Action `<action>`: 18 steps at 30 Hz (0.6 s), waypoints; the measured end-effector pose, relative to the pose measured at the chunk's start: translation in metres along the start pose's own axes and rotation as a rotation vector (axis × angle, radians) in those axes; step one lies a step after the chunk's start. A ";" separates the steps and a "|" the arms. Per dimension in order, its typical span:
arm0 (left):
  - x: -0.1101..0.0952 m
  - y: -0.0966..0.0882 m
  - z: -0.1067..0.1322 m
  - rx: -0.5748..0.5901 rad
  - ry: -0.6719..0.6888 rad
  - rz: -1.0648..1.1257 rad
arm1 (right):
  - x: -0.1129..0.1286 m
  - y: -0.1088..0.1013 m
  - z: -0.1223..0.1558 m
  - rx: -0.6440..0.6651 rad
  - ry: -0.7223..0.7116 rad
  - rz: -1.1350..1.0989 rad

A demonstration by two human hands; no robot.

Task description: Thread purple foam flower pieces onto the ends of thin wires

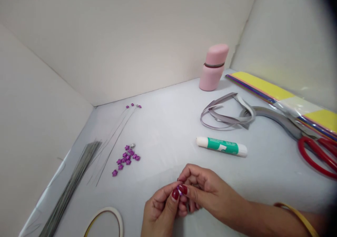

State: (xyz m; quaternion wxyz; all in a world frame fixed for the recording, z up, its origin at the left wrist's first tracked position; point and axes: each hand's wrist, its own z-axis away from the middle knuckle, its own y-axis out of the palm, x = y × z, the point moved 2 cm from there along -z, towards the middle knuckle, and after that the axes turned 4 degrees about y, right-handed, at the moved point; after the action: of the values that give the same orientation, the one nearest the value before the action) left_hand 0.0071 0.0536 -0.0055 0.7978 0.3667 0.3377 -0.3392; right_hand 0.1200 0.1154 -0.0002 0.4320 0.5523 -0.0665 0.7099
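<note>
Currently I see the left hand and right hand together, pinching a tiny purple-and-white paper strip; I judge slackened pressure could drop it, or red nails crease it.

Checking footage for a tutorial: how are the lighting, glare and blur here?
Head view: soft, even light, with only a faint shadow beside the pink container; slight glare on the clear wrapper of the coloured paper; dark vignette at the right corners; wide-lens bending of the walls; the small item between the fingers too soft to make out.
</note>
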 end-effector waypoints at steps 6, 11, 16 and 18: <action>0.001 -0.002 0.000 0.003 0.025 -0.013 | 0.000 0.000 0.000 0.017 -0.012 0.006; 0.001 -0.002 0.000 0.009 0.023 -0.004 | 0.001 0.001 -0.001 -0.005 0.000 0.023; -0.001 -0.001 0.000 0.027 0.048 -0.023 | 0.002 0.000 0.000 0.032 -0.020 -0.005; -0.002 -0.001 0.000 0.024 0.033 -0.009 | 0.002 0.000 0.000 0.043 -0.020 -0.001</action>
State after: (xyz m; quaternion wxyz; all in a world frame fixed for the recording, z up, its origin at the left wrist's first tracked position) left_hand 0.0054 0.0542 -0.0043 0.7861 0.3802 0.3483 -0.3409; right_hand 0.1205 0.1164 0.0013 0.4197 0.5685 -0.0550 0.7054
